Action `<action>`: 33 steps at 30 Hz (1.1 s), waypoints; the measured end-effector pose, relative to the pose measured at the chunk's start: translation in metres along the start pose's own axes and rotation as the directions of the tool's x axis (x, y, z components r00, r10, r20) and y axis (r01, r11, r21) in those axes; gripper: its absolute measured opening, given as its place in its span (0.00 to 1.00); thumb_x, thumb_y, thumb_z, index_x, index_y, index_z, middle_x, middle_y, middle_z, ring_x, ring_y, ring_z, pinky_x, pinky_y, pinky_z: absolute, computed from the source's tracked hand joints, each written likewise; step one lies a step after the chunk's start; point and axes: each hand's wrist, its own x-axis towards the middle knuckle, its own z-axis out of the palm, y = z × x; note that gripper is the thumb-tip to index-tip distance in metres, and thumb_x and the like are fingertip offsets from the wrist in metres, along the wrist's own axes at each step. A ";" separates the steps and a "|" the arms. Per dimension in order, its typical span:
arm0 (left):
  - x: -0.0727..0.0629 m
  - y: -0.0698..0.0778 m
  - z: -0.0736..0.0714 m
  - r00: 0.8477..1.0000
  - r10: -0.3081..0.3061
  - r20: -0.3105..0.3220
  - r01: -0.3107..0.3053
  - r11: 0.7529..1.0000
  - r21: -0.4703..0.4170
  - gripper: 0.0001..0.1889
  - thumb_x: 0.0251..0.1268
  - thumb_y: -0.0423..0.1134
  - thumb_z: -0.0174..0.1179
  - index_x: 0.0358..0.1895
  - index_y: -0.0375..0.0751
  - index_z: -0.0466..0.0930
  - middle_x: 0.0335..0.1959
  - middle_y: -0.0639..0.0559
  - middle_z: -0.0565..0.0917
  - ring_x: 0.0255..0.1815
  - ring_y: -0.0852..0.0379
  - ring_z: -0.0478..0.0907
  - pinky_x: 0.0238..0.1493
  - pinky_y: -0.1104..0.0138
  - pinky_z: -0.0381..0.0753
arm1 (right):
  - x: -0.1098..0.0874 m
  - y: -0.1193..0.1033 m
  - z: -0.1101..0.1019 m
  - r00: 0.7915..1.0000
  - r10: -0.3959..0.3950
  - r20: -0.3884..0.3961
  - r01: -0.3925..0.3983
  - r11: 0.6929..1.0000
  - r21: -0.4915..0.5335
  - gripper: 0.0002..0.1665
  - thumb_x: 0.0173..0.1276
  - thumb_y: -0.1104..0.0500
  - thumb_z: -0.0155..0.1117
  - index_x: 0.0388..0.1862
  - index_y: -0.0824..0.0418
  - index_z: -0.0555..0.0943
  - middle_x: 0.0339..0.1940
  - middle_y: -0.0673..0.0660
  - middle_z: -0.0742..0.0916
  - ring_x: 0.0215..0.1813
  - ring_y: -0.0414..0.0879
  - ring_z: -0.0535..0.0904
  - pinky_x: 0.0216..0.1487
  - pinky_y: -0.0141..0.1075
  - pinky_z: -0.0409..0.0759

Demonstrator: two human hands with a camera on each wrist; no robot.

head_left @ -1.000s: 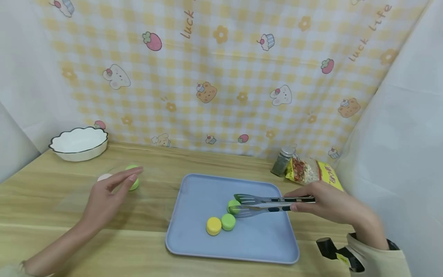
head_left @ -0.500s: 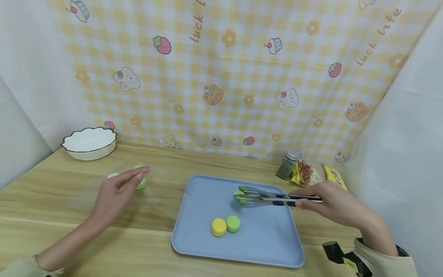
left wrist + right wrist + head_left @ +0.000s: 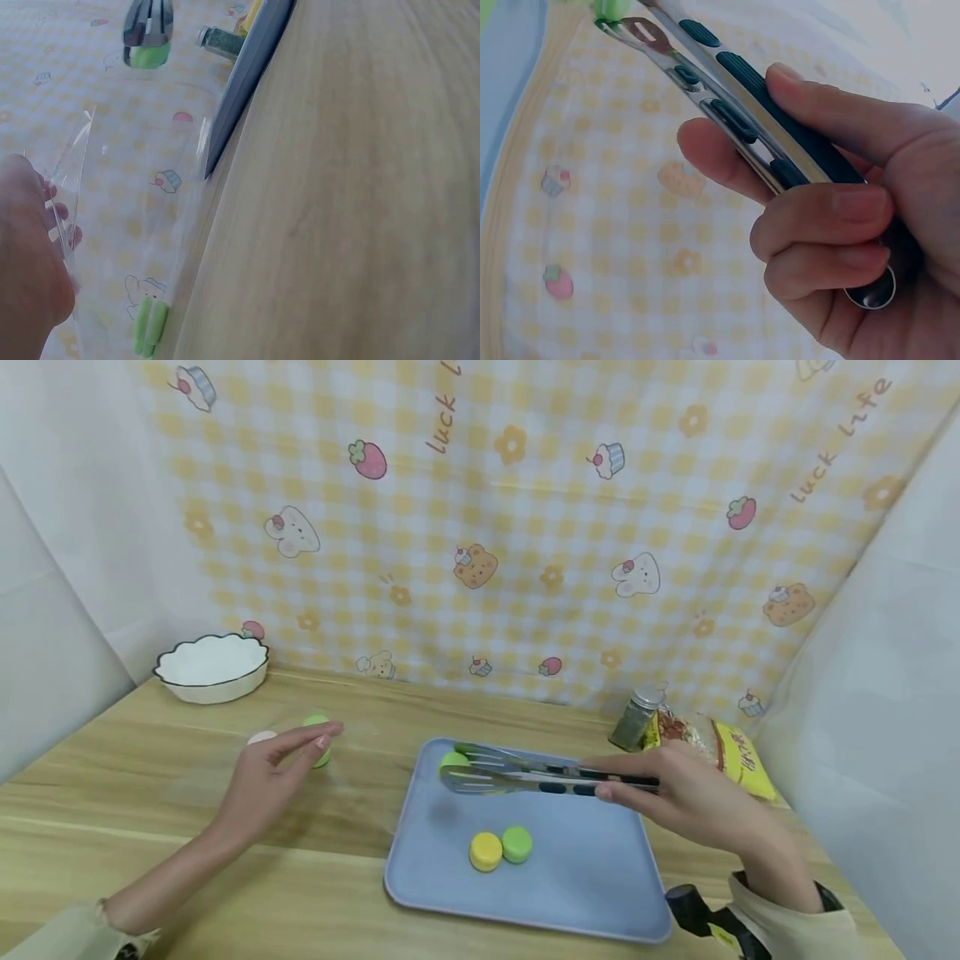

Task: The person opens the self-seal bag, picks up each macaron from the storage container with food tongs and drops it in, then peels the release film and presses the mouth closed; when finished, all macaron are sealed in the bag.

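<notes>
My right hand (image 3: 693, 797) grips a pair of metal tongs (image 3: 525, 770) with dark handle pads. A green macaron (image 3: 453, 762) is clamped in the tongs' tips, raised above the left part of the blue tray (image 3: 585, 897). On the tray, a yellow macaron (image 3: 486, 852) and another green macaron (image 3: 517, 844) lie side by side. My left hand (image 3: 266, 777) pinches the edge of a clear plastic bag (image 3: 112, 225), left of the tray. A green macaron (image 3: 152, 326) shows low in the bag, and a pale round piece (image 3: 262, 737) is partly hidden behind the hand.
At the back left stands a white scalloped dish (image 3: 213, 668) with a dark rim. A glass spice jar (image 3: 637, 718) and a yellow food packet (image 3: 738, 760) sit behind the tray at the right. A checked cloth (image 3: 480, 568) hangs behind the wooden table (image 3: 315, 893).
The tongs have lifted a green macaron off the tray and carried it left, toward the bag. My left hand keeps its place by the bag; the head view has shifted slightly.
</notes>
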 end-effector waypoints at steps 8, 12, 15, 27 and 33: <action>-0.001 0.000 -0.001 1.000 -0.010 -0.007 0.010 1.000 0.001 0.12 0.67 0.35 0.55 0.50 0.40 0.82 0.49 0.49 0.82 0.54 0.70 0.73 0.55 0.80 0.65 | 0.044 -0.023 0.023 0.995 -0.030 0.097 0.025 0.998 0.057 0.21 0.70 0.50 0.54 0.57 0.58 0.78 0.25 0.42 0.84 0.12 0.30 0.62 0.19 0.29 0.71; -0.001 0.000 -0.002 1.000 -0.017 -0.012 0.017 1.000 0.005 0.12 0.67 0.35 0.55 0.51 0.40 0.82 0.50 0.48 0.82 0.54 0.71 0.73 0.54 0.81 0.66 | 0.066 -0.031 0.038 0.994 -0.007 0.106 0.008 1.000 -0.003 0.21 0.70 0.49 0.55 0.58 0.55 0.78 0.21 0.39 0.81 0.12 0.31 0.65 0.20 0.30 0.70; 0.000 0.000 -0.001 1.000 -0.021 -0.009 0.021 1.000 0.008 0.12 0.68 0.36 0.55 0.51 0.41 0.81 0.50 0.50 0.82 0.54 0.71 0.73 0.54 0.81 0.66 | 0.081 -0.034 0.051 0.996 0.007 0.093 -0.003 0.999 -0.039 0.20 0.70 0.50 0.55 0.57 0.54 0.78 0.23 0.40 0.83 0.13 0.32 0.66 0.21 0.30 0.70; 0.000 0.000 0.000 1.000 -0.006 0.008 0.006 1.000 0.020 0.12 0.67 0.35 0.56 0.50 0.42 0.82 0.50 0.52 0.82 0.56 0.68 0.71 0.56 0.80 0.64 | 0.105 -0.033 0.088 0.997 -0.070 -0.022 0.067 0.993 -0.102 0.18 0.68 0.56 0.60 0.54 0.62 0.80 0.31 0.52 0.87 0.18 0.30 0.70 0.24 0.26 0.71; -0.001 0.000 0.000 1.000 -0.020 0.005 0.020 0.999 0.028 0.12 0.69 0.37 0.54 0.51 0.43 0.81 0.51 0.52 0.81 0.55 0.70 0.72 0.55 0.80 0.65 | 0.117 -0.040 0.100 0.996 -0.066 -0.055 0.057 0.987 -0.153 0.15 0.68 0.55 0.59 0.51 0.59 0.81 0.20 0.46 0.81 0.17 0.33 0.66 0.20 0.26 0.65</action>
